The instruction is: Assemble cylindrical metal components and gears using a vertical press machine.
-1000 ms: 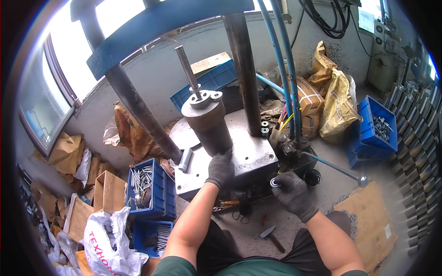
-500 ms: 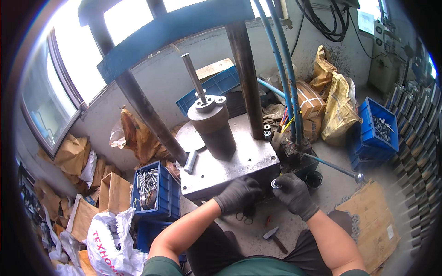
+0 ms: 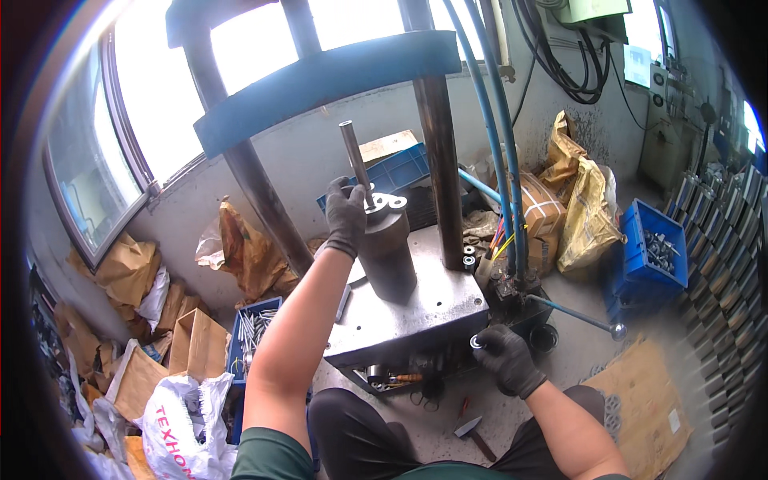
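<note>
My left hand (image 3: 347, 216), in a dark grey glove, is raised to the top of a thick steel cylinder (image 3: 388, 260). Its fingers close on the lower end of an upright steel rod (image 3: 353, 150); the exact contact is partly hidden. Beside the rod, a shiny metal part with round holes (image 3: 392, 201) lies on the cylinder's top. The cylinder stands on the press's flat steel table (image 3: 436, 292). Lower down, off the table's front right corner, my gloved right hand (image 3: 509, 360) pinches a small metal ring (image 3: 477, 342).
The press's blue crossbeam (image 3: 328, 84) spans above the cylinder between dark columns. A blue lever (image 3: 572, 312) sticks out at the right. A hammer (image 3: 474, 436) lies on the floor. Blue bins of metal parts (image 3: 660, 252), sacks and cardboard (image 3: 644, 400) stand around.
My left hand has gone from the table's front edge up to the rod on the cylinder. My right hand has dropped slightly, still with the ring. The view has tilted up.
</note>
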Demonstrator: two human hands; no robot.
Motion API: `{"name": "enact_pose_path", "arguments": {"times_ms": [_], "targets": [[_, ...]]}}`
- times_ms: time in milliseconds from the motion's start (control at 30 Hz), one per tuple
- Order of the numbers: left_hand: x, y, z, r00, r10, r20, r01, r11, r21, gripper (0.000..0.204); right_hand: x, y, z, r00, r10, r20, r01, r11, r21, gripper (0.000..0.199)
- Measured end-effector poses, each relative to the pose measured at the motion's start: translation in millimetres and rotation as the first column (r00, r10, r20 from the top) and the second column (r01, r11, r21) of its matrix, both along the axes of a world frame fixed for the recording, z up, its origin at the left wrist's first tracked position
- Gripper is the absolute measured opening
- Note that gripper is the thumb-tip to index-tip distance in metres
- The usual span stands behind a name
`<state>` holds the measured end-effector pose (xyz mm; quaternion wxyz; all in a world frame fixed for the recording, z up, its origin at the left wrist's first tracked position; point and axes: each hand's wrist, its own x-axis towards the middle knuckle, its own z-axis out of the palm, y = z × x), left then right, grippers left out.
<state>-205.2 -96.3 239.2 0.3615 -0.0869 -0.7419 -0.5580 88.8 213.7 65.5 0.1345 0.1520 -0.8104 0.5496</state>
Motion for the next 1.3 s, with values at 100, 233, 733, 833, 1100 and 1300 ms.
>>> {"name": "enact_pose_path", "arguments": {"times_ms": [100, 233, 733, 833, 1100, 1300], "targets": [[-11, 33, 20, 0.965, -0.127, 0.231, 0.105, 0.989, 0.104, 0.044, -1, 4, -5, 0.994, -0.063, -0.088, 0.066, 0.997, 0.034, 0.02], [4, 44, 28, 0.955, 0.067, 0.288, -0.009, 0.98, -0.197, 0.048, 3, 6, -2, 0.991, -0.102, -0.092, 0.116, 0.978, 0.171, 0.02], [21, 37, 23, 0.943, 0.216, 0.252, -0.143, 0.95, -0.278, 0.021, -60, -20, 25, 0.955, -0.079, -0.285, 0.143, 0.966, 0.213, 0.018], [19, 36, 21, 0.944, 0.207, 0.255, -0.135, 0.953, -0.272, 0.021, -120, -46, 78, 0.874, -0.014, -0.485, 0.157, 0.954, 0.255, 0.018], [14, 41, 19, 0.947, 0.182, 0.265, -0.122, 0.966, -0.226, 0.028, -267, -112, 149, 0.803, -0.147, -0.578, 0.351, 0.9, 0.259, 0.024], [21, 41, 19, 0.968, 0.177, 0.179, -0.138, 0.968, -0.211, 0.029, -288, -118, 136, 0.883, -0.16, -0.441, 0.294, 0.921, 0.255, 0.028]]}}
